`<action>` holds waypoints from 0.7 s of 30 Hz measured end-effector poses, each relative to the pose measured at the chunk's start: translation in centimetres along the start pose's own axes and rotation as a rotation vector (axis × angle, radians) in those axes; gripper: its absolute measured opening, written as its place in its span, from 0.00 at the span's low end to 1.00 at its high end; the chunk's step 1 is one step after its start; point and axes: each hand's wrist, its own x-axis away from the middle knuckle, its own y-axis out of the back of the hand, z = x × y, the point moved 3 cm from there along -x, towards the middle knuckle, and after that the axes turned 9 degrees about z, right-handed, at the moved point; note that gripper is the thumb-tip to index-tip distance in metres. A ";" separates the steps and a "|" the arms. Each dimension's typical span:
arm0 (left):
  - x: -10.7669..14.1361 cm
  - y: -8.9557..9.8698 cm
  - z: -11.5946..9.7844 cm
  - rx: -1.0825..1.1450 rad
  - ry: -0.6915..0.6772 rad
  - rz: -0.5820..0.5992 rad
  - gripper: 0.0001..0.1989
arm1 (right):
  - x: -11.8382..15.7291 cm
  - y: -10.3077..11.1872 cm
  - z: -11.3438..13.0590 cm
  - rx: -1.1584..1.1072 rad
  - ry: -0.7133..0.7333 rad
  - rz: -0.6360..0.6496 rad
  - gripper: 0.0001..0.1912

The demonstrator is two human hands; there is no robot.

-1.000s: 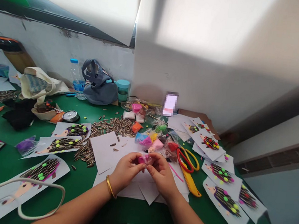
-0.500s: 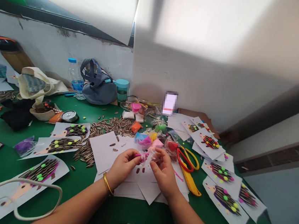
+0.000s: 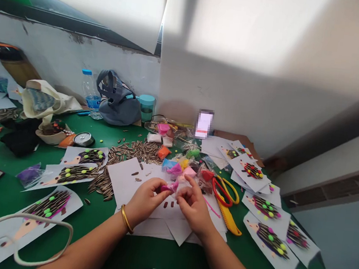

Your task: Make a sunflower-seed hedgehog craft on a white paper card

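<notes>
My left hand (image 3: 146, 199), with a gold bangle on the wrist, pinches a lump of magenta modelling clay (image 3: 165, 188) in a clear wrapper between thumb and fingers. Close beside it on the right, my right hand (image 3: 194, 205) has its thumb pressed to the bent fingers and its index finger raised. What those fingertips hold, if anything, is too small to make out. Both hands hover over white paper sheets (image 3: 123, 180). Two small brown pieces (image 3: 168, 204) lie on the paper between the hands. A thin pink clay strip (image 3: 212, 208) is right of my right hand.
Wrapped coloured clay (image 3: 176, 168) and sunflower seeds (image 3: 139, 151) lie beyond the hands. Red-and-yellow scissors (image 3: 225, 191) and a yellow cutter (image 3: 231, 219) are at right. Seed hedgehog pictures (image 3: 272, 240) flank both sides. A white cable (image 3: 71, 234) loops at front left.
My right hand's fingers have closed from a looser spread, and its thumb has shifted slightly left. The magenta clay in my left hand now shows more plainly.
</notes>
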 end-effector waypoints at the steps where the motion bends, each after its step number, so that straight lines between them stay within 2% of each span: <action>1: -0.1 0.2 0.2 0.050 0.020 0.005 0.11 | -0.1 0.3 0.0 0.008 0.019 -0.035 0.30; 4: -0.2 0.4 0.7 0.212 0.072 0.053 0.13 | -0.2 0.8 0.1 -0.008 0.049 -0.061 0.24; 8: 0.0 -0.2 0.6 0.216 0.047 0.036 0.12 | -0.1 0.1 0.1 -0.040 0.008 0.066 0.13; 11: 0.2 -1.0 0.4 0.245 0.038 0.062 0.11 | 0.0 -0.6 0.2 0.042 -0.048 0.124 0.12; 17: 0.1 -1.3 0.3 0.426 0.071 0.115 0.12 | 0.0 -0.3 0.4 0.093 -0.079 0.106 0.14; 21: 0.1 -1.5 0.3 0.415 0.052 0.107 0.13 | 0.1 -0.2 0.5 0.105 -0.080 0.128 0.15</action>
